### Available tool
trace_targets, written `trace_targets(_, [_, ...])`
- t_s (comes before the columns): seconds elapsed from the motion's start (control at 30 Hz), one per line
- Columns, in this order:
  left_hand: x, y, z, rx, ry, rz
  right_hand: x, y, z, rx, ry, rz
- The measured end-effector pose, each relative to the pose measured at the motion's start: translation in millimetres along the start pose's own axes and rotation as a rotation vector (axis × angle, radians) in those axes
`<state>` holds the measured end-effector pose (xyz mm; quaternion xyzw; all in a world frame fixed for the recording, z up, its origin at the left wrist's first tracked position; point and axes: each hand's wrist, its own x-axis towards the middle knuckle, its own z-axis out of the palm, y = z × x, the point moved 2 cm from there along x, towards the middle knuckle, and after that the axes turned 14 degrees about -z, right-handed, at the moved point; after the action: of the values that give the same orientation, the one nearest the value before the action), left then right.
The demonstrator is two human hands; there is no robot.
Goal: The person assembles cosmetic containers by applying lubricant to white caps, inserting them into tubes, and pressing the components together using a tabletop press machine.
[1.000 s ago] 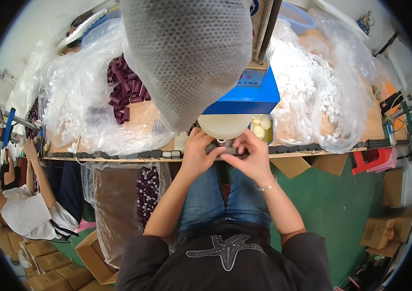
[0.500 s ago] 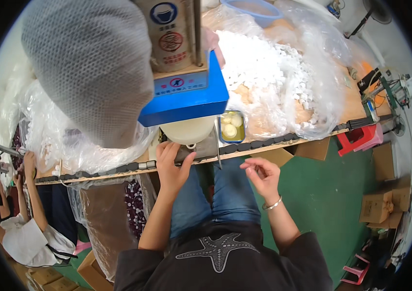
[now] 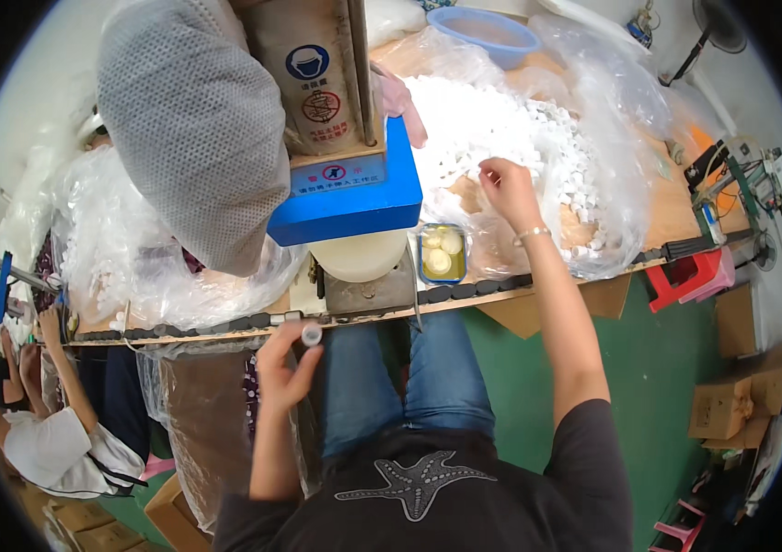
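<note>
My left hand [image 3: 282, 366] is just in front of the table edge, left of the press. Its thumb and fingers pinch a small round white plastic cap [image 3: 312, 334], whose open ring side shows. Over the near part of a heap of small white plastic pieces [image 3: 465, 110], my right hand [image 3: 509, 195] has its fingertips drawn together; whether a piece is between them I cannot make out. Between the hands stands the blue press [image 3: 350, 207], with a pale round block [image 3: 359, 256] under it and a metal base plate [image 3: 368, 296] below.
A small blue-rimmed tray [image 3: 442, 278] of pale round pieces sits right of the plate. Clear plastic sheeting [image 3: 179, 299] covers the left side. A grey cloth-covered shape [image 3: 193, 138] hangs close to the press. Another person's arm [image 3: 64, 368] is at far left.
My left hand has drawn back from the press toward me with the cap in it. My right hand has moved from before the table edge up to the white heap.
</note>
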<state>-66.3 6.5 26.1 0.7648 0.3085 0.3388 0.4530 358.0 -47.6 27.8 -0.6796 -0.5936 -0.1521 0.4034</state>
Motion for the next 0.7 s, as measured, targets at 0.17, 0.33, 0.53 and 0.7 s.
trace_targets(0.17, [-100.0,-75.4,-132.5,0.789,-0.374,-0.818,22.9,24.4,41.1,-0.316,-0.293,0.064])
trace_targets(0.33, [-142.8,-114.5,-180.3,1.085,-0.267,-0.954,22.0,-8.9,42.1,-0.462,-0.395,0.119])
trace_targets(0.53, [10.0,-24.4,-133.1,0.377,0.088,-0.34,5.6,20.8,48.2,-0.512,-0.387,0.117])
trace_targets(0.7, [129.8,-101.7,-111.8,0.802,0.521,-0.053,3.0,13.7,47.6,-0.288,-0.307,0.085])
